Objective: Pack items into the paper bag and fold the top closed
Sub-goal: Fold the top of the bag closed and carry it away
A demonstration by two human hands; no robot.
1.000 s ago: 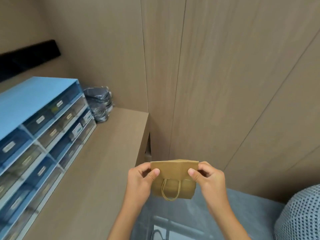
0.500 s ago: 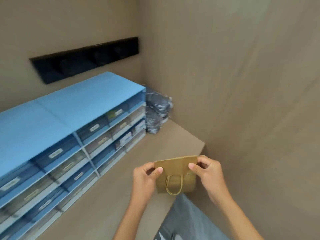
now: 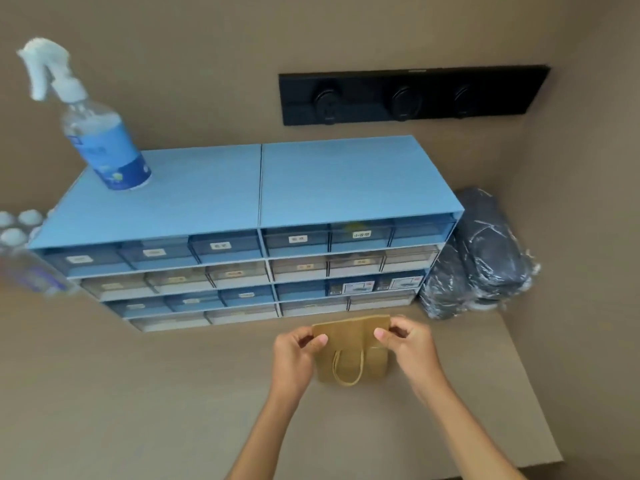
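Note:
A small brown paper bag (image 3: 351,336) with a looped paper handle hangs in the air above the tan desk, in front of the drawer unit. Its top is folded over toward me. My left hand (image 3: 298,355) pinches the fold's left corner between thumb and fingers. My right hand (image 3: 407,344) pinches the right corner the same way. What is inside the bag is hidden.
A blue drawer unit (image 3: 263,237) with labelled drawers stands at the back of the desk (image 3: 138,393). A spray bottle (image 3: 93,133) stands on its left top. Dark plastic-wrapped bundles (image 3: 481,261) lie to its right. A black socket strip (image 3: 412,95) is on the wall. Bottle caps (image 3: 17,226) show at the left edge.
My view has swung left from the wall panels to face the drawer unit. Both hands keep the same pinch on the bag's folded top, which is now over the desk.

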